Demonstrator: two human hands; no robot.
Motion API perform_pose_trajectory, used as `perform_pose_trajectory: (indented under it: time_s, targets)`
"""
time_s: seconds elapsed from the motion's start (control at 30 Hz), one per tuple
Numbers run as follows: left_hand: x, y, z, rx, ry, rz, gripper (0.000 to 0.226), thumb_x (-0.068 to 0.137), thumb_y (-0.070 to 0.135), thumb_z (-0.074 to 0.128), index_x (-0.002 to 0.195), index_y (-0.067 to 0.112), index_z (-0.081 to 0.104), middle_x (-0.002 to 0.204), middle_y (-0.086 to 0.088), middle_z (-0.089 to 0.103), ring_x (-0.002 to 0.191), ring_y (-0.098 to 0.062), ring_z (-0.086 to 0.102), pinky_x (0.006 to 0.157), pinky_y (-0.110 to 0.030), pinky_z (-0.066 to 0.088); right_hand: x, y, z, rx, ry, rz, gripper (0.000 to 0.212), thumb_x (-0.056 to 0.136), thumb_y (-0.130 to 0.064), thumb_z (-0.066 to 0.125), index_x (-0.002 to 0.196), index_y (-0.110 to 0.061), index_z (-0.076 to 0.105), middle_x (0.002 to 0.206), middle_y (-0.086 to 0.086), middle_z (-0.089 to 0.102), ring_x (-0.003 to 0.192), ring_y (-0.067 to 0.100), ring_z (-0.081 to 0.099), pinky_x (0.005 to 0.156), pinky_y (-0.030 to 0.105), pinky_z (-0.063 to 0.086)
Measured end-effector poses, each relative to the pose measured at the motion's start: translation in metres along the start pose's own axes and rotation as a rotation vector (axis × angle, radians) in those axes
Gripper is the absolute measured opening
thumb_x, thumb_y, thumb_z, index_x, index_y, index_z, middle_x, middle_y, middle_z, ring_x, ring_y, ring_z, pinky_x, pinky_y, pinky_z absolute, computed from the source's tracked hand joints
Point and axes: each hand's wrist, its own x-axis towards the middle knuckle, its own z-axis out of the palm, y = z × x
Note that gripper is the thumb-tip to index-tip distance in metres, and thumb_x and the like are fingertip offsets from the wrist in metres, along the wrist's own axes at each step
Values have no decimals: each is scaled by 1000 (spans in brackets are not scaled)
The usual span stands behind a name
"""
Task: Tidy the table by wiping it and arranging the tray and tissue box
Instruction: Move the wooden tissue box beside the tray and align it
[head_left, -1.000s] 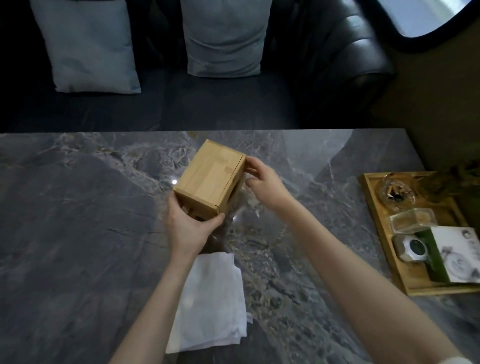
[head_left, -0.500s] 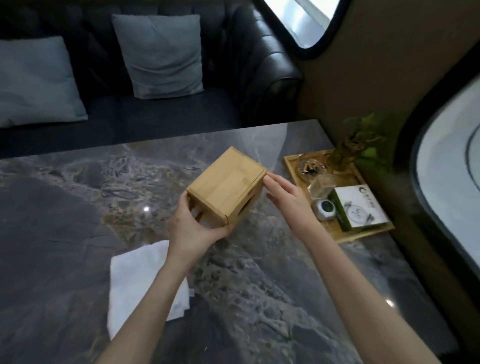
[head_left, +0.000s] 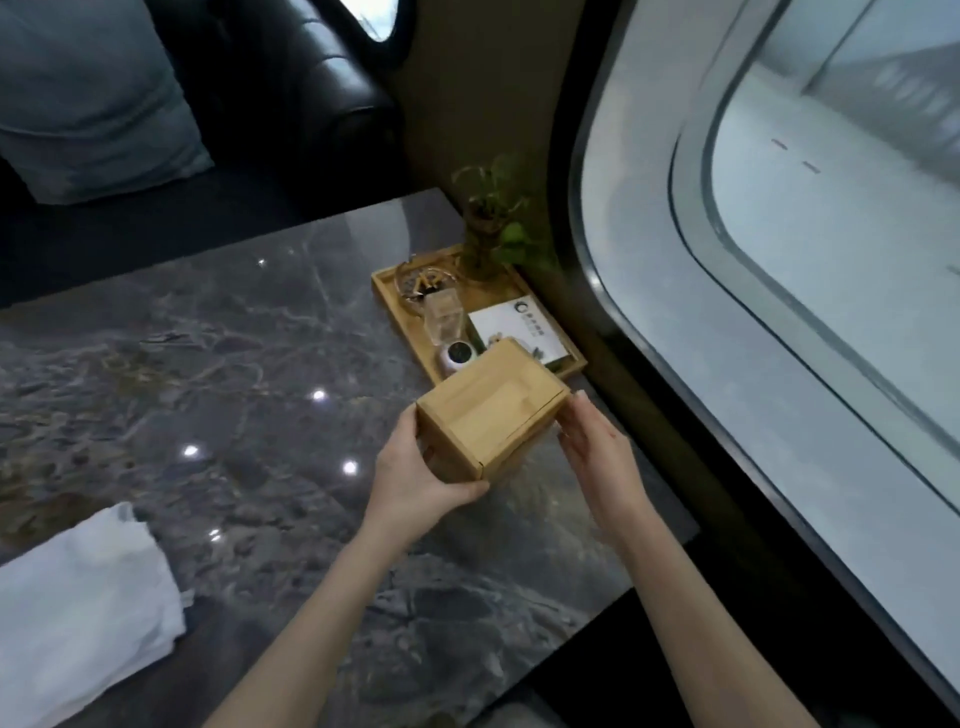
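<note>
**Wooden tissue box held over the marble table, just short of the tray**

A dark grey marble table with pale veins and bright ceiling-light reflections fills the lower left. Behind it stands a black leather sofa with a grey-blue cushion; to the right a large curved window runs along the wall.

The bamboo tissue box sits tilted between both hands near the table's right edge, its far corner overlapping the near end of the wooden tray in this view. The left hand grips the box's near-left corner, thumb under the front edge and fingers wrapped behind. The right hand is flat and open, fingers together, against or just beside the box's right side; actual contact cannot be made out.

A white cloth lies folded at the lower left, cut off by the frame. On the tray, a plant, a clear glass, a white card and a small round white object are blurred, the last partly hidden by the box.
</note>
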Motion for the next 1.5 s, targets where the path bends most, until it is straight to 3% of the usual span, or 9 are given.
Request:
perform_pose_trajectory:
  time_s: [0.13,0.27,0.5,0.67,0.9,1.03,1.2,1.37,1.5]
  targets:
    - [7,9,40,10,-110,24,97,49,27,89,128,33,33,123,13,46,122,-12,44,104,-39,41,-3,9,-42,96,79,37,43,94,-44,38,121,-18,58,114,-11,62,111,3,53,108,28,33]
    - [15,11,68,50,-168,26,99,49,30,88,130,30,32,131,6,48,123,-15,44,103,-41,41,-1,14,-68,161,129,92,55,95,-48,32,132,-11,50,136,2,53,127,15,46,115,36,27]
    - [27,12,86,127,-189,24,103,51,28,88,135,21,29,135,2,44,122,-14,41,102,-33,37,11,19,-84,211,142,114,54,96,-45,32,132,-9,47,128,-1,53,120,11,48,102,24,33]
    - [29,8,84,112,-194,43,99,52,20,87,134,21,31,131,6,46,120,-9,42,97,-25,35,15,25,-83,178,137,139,54,95,-46,33,132,-11,47,127,-3,53,120,10,47,110,28,29]
    - [31,7,78,166,-226,70,101,56,20,85,138,23,25,136,6,43,125,-8,36,105,-31,32,21,22,-87,60,103,97,39,98,-41,29,92,-26,65,103,-9,66,97,1,58,94,23,40]
    - [22,3,82,200,-198,24,118,62,37,80,145,28,-3,153,3,21,138,-13,21,115,-39,22,32,14,-97,-96,32,62,47,99,-41,25,127,-16,53,131,2,56,118,13,52,97,21,37]
    - [-7,-4,109,240,-159,32,95,82,59,42,138,27,-27,152,4,-30,139,-6,-22,118,-37,-5,45,12,-92,-367,-112,-2,49,96,-45,30,143,-31,30,149,-4,34,135,15,31,108,28,21]
    - [-13,5,131,3,-70,-59,85,83,57,36,142,29,-19,158,3,-2,143,-10,4,119,-34,9,43,10,-87,-220,-187,63,50,97,-42,26,139,-20,39,127,-9,46,112,2,44,82,5,32]
    - [-10,12,134,-32,-30,-78,82,84,50,39,145,26,-10,155,2,18,138,-12,24,109,-23,21,42,8,-89,-210,-206,89,52,97,-43,25,140,-17,38,125,-9,46,114,5,41,77,5,33]
